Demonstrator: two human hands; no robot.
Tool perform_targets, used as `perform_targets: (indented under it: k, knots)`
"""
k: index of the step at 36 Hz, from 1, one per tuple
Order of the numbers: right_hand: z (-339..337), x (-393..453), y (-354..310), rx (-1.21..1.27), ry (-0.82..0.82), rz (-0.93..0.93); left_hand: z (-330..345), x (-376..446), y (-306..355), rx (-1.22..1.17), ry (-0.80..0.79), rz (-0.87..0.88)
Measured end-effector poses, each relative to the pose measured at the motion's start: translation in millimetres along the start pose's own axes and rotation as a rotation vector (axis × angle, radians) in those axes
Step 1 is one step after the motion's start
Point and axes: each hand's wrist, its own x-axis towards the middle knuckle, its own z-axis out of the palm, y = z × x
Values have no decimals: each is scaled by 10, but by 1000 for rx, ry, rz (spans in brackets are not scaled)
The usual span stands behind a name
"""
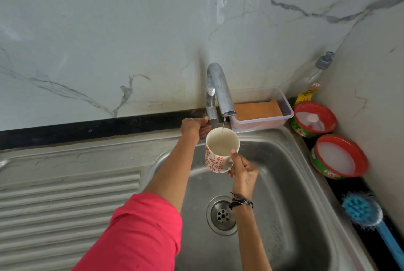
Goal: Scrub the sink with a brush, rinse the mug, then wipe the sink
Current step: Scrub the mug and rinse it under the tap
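head view: the floral mug (219, 155) is gripped by the right hand (242, 167) under the faucet (219, 91) trickle, the left hand (193, 127) is curled on its base, the blue brush (364, 212) is laid aside, so rinsing is judged underway and wiping the sink (284, 161) left.

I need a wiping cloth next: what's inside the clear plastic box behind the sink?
The clear box holds a flat orange-brown cloth or sponge lying across its bottom. The tap spout covers the box's left end, so anything there, or beneath the cloth, cannot be seen.
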Motion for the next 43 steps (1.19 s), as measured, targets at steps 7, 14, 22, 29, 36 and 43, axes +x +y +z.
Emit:
perform_targets:
  k: [7, 14, 22, 29, 36, 43]
  knots:
    - [-19, -19, 4, -7, -18, -13, -7, 16, -15, 2, -4, 22]
    - [-29, 4, 34, -14, -9, -4, -14, 20, -22, 9, -4, 32]
    - [-33, -4, 39, -27, -9, -4, -16, -3, -9, 12, -5, 32]
    - [-34, 1, 52, -5, -12, 15, -21, -26, -19, 4, -14, 38]
    - [-46, -1, 53, -10, -21, 19, -6, -25, -5, 4, -5, 23]
    - [-66, 6, 84, -24, -16, 39, -15, -65, 29, 23, -3, 12]
